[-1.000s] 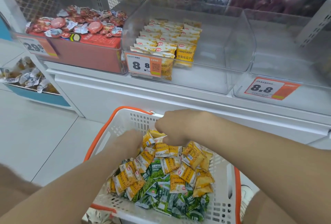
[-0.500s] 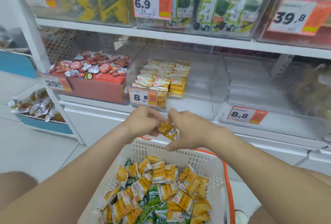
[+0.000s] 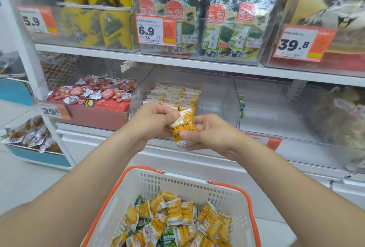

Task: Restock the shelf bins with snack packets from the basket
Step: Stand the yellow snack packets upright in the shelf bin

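While it hangs just before the front edge of the shelf (image 3: 94, 135), the yellow crab-roe snack packet (image 3: 184, 128) is held upright: left hand (image 3: 152, 120) fingers curled on its top, right hand (image 3: 214, 135) fingers pinching the bottom. Probably squaring it to match the rows in the clear bin (image 3: 217, 96). More in the basket (image 3: 177, 185) below.

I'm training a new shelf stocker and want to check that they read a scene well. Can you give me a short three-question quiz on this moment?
1. True or false: the left hand and the right hand both grip the held yellow packets.
2. Which lower-shelf bin already holds matching packets? A the left bin; B the middle bin; C the right bin.
3. Fill in: besides yellow packets, the basket holds ___ ones.
Key: 1 true; 2 B; 3 green.
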### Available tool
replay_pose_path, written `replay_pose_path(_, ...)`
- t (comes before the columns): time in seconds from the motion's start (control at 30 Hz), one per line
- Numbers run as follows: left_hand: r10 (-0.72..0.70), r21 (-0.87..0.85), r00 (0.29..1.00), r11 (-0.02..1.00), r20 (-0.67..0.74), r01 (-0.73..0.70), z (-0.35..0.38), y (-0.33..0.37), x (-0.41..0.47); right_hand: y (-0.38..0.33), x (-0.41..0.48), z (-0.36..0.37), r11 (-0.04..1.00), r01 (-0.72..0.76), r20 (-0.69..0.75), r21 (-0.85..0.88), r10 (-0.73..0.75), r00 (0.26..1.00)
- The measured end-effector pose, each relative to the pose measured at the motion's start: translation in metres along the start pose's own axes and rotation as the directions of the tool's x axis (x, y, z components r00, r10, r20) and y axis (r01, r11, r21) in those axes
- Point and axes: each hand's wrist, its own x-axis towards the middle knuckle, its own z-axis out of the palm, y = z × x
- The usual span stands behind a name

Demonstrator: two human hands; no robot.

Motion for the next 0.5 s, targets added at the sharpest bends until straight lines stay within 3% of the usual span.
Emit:
replay_pose_path(0.2,0.021,0.036,0.997,0.999,-0.075,-0.019,0.009,0.003,0.016,-0.007,0.005,-0.008,0.998,-0.002,-0.059,-0.056,-0.002,0.998)
replay_pose_path(0.33,0.138,0.109,0.985,0.986,-0.105,-0.126,0.013,0.004,0.023,-0.006,0.016,-0.011,0.99,0.011,-0.145,-0.14,-0.032,0.989)
replay_pose_path(0.43,0.26,0.281,0.96,0.934,-0.107,-0.222,0.01,0.005,0.036,-0.006,0.026,-0.016,0.982,0.073,-0.268,-0.177,-0.119,0.956)
replay_pose_path(0.5,0.327,0.471,0.939,0.849,-0.11,-0.24,0.007,0.007,0.048,-0.006,0.032,-0.021,0.957,0.098,-0.415,-0.275,-0.21,0.885)
